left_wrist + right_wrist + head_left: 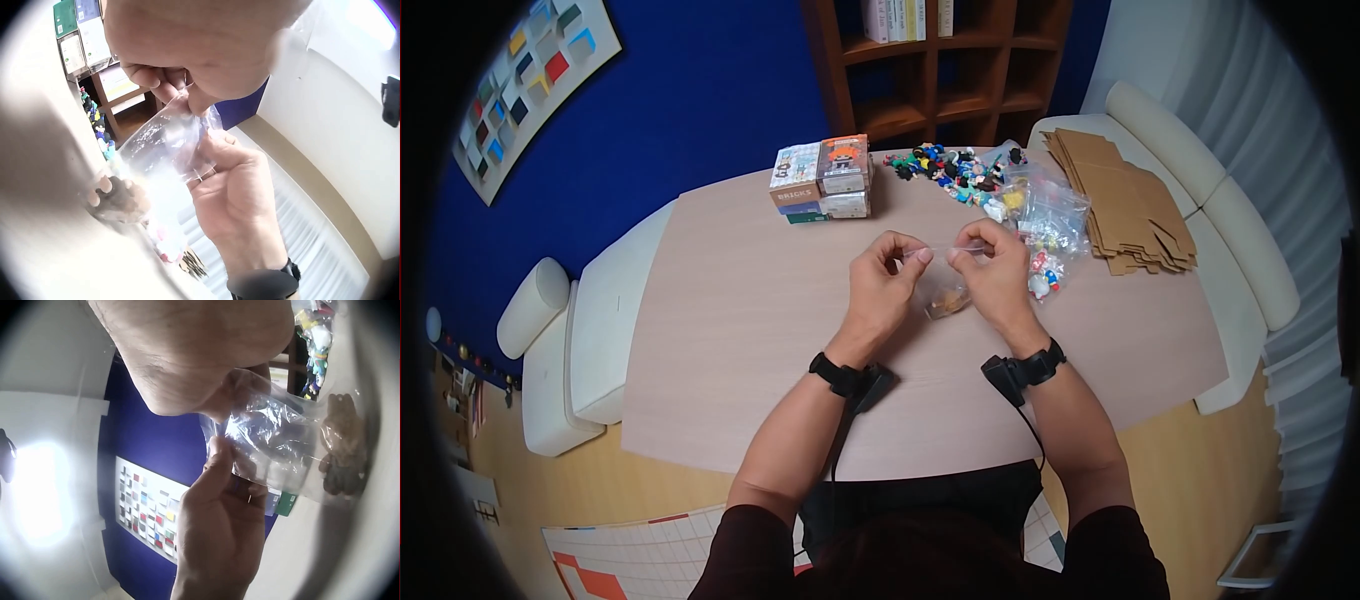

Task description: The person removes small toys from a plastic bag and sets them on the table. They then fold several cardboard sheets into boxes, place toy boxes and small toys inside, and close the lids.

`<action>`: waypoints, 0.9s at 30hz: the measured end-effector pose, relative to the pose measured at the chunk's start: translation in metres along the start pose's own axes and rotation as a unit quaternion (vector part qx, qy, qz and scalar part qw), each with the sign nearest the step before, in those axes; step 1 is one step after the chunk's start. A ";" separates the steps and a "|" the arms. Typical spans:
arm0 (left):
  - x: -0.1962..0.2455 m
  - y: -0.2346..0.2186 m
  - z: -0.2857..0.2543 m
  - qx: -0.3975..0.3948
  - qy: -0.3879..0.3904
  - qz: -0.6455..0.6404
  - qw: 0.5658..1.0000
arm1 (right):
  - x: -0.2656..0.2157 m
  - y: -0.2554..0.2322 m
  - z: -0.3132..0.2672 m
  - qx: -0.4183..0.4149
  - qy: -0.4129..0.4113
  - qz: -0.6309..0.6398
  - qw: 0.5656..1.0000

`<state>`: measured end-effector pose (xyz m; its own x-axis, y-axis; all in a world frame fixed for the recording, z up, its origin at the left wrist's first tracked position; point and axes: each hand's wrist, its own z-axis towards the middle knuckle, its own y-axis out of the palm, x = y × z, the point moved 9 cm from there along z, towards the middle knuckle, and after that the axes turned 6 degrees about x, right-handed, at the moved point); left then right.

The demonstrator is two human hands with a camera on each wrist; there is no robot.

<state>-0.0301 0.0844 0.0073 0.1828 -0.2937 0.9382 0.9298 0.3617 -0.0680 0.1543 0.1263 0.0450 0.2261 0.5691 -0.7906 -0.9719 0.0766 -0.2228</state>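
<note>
Over the middle of the table, a clear plastic bag (938, 280) hangs between both hands. My left hand (881, 290) pinches one end of its top edge between thumb and fingers. At the other end, my right hand (998, 283) pinches the same edge, thumb facing the left thumb. Inside, at the bottom of the bag, lies a small brown figure (344, 444) with a darker grey-brown end; it shows best in the right wrist view. In the left wrist view the film between the hands looks creased and shiny.
Stacked toy-brick boxes (821, 178) stand at the back of the table (730, 330). A pile of small colourful figures (948, 168) lies right of them, with clear bags (1055, 212) of more figures beside it. Flattened brown cardboard (1122, 200) lies at the right edge, near a white seat (1250, 250).
</note>
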 end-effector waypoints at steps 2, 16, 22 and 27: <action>0.008 -0.001 -0.001 -0.002 0.018 0.015 1.000 | -0.020 0.000 0.001 0.009 -0.071 0.017 0.997; 0.025 -0.001 -0.006 0.013 0.105 0.060 0.993 | -0.038 0.001 -0.002 -0.007 -0.169 -0.083 0.982; 0.026 -0.002 -0.008 0.029 0.120 0.088 0.988 | -0.043 -0.003 -0.002 0.000 -0.209 -0.127 0.970; 0.026 -0.005 -0.007 0.055 0.123 0.088 0.987 | -0.030 -0.010 0.003 0.014 -0.170 -0.124 0.978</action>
<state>-0.0275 0.0686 0.0297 0.4230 -0.4191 0.8034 0.8386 0.5168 -0.1720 0.1571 0.1111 0.0729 0.4252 0.7685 -0.4781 -0.8920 0.2663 -0.3652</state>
